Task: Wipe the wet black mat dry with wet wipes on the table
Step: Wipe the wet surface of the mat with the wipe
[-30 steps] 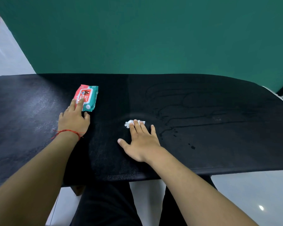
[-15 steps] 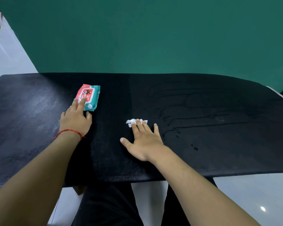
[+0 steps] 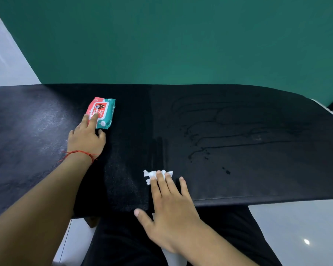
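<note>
A black mat (image 3: 238,179) covers the whole table. Dark water streaks and drops (image 3: 210,144) lie on its right half. My right hand (image 3: 171,210) lies flat near the front edge, its straight fingers pressing a crumpled white wipe (image 3: 152,174) onto the mat. The thumb is spread out over the front edge. My left hand (image 3: 86,138) rests on the mat further back on the left, two straight fingers touching a red and teal pack of wet wipes (image 3: 102,112).
A green wall rises straight behind the table. Pale floor shows at the left and below the front edge on the right. My dark-clothed legs sit under the front edge.
My right hand has slid the wipe toward me, from the middle of the mat to near its front edge. The left hand stays on the pack.
</note>
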A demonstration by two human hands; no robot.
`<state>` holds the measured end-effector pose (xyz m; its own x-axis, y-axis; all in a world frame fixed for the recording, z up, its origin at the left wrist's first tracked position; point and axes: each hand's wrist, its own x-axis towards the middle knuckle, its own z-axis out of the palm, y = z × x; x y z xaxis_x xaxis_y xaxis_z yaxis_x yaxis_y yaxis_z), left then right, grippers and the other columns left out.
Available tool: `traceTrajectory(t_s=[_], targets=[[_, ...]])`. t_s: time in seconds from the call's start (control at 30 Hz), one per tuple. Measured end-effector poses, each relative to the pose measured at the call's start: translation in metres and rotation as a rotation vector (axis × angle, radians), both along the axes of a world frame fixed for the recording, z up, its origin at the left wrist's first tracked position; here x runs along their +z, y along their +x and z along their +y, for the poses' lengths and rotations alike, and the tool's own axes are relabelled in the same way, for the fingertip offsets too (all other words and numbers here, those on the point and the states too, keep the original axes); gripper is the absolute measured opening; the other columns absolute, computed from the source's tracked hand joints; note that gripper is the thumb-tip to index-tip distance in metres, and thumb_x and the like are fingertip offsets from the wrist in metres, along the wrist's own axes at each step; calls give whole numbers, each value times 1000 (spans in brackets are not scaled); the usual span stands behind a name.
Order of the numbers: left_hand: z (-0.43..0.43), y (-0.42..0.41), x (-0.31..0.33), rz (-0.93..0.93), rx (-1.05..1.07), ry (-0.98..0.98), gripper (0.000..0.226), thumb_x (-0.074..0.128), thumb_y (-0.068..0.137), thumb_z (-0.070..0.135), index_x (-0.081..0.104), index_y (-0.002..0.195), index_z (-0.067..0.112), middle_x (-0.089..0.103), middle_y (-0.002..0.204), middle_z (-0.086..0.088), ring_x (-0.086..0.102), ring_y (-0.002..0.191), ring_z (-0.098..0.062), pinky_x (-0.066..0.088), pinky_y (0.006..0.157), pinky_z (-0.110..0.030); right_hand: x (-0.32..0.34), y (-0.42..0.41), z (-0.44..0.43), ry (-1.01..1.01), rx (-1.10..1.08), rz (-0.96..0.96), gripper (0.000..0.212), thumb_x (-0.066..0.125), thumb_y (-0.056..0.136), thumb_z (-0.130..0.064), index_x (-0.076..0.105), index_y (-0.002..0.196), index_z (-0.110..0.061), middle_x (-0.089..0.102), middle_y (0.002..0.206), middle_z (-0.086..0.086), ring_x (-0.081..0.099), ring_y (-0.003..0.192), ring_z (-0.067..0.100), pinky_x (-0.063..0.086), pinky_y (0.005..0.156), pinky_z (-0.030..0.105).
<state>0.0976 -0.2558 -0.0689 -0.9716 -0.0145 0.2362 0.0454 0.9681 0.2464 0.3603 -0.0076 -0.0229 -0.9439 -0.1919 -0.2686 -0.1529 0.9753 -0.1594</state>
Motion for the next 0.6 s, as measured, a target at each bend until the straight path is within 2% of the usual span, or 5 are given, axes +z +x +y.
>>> traceTrajectory(t_s=[0.13,0.33,0.6], targets=[[0,-1,0,-10,4,-5,64,43,106,42,22,164,27,27,171,-11,44,145,-40,36,119,-62,-5,4,1,-15,20,16,95,10,101,-77,-21,164,-14,-32,171,4,-37,155,21,-13,129,54],[0,0,0,3,-1,2,64,45,105,39,24,164,26,28,170,-12,45,143,-41,38,117,-61,-14,-32,6,-36,83,58,91,10,102,-75,-13,168,-16,-24,175,0,-31,157,14,-15,129,52],[0,1,2,-11,3,9,65,44,105,40,21,165,29,26,171,-10,44,145,-40,38,118,-59,-9,-86,21,36,-31,48,86,7,103,-72,-14,167,-18,-20,175,-3,-23,160,14,-16,128,54]])
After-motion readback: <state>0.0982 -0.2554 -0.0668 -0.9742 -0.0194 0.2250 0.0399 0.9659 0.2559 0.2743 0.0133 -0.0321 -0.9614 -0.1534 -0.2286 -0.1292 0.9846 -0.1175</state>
